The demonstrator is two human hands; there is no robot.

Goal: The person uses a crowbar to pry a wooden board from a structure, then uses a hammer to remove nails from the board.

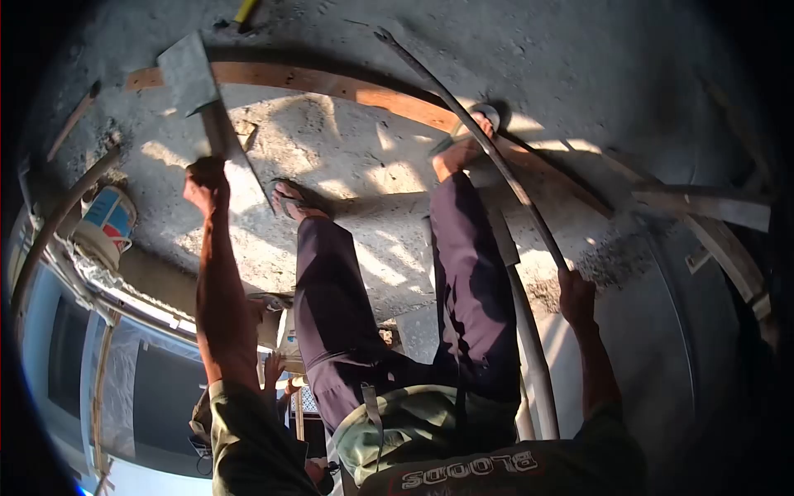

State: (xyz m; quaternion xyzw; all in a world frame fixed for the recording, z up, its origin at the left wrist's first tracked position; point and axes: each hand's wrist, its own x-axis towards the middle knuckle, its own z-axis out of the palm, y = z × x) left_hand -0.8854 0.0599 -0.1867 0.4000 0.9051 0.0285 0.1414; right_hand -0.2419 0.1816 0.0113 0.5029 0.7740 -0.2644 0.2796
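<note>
1. Right hand (576,298): fingers curled closed around the near end of a long bar (496,161). Exact finger placement can't be told; knuckles and shadow cover it.
2. Bar relative to fingers: nearly all of its length extends beyond them, away from the wearer. Only the near end is in the grip.
3. Bar direction: long axis diagonal, from the right hand at lower right to a narrow, forked-looking tip at top centre. Tip points forward and toward the wearer's left. Line slightly bowed in this wide view.
4. Bar crosses in front of the right foot (467,145) and the long wooden board (331,83). Contact with either: can't tell.
5. Left hand (207,183): fingers folded shut at the near, narrow part of a flat grey piece (186,70). Broad end lies beyond the fingers, pointing forward; long axis runs mostly away from the wearer, leaning slightly left. Broad end overlaps the board's left part in view.
6. Left foot (291,201) in a sandal on the dusty floor (397,178), short of the board.
7. White-and-blue bucket (112,217) at far left. Yellow item (245,11) past the board, partly cut off by the frame.
8. Another person's hand (274,368) low, near the wearer's left forearm in view.
</note>
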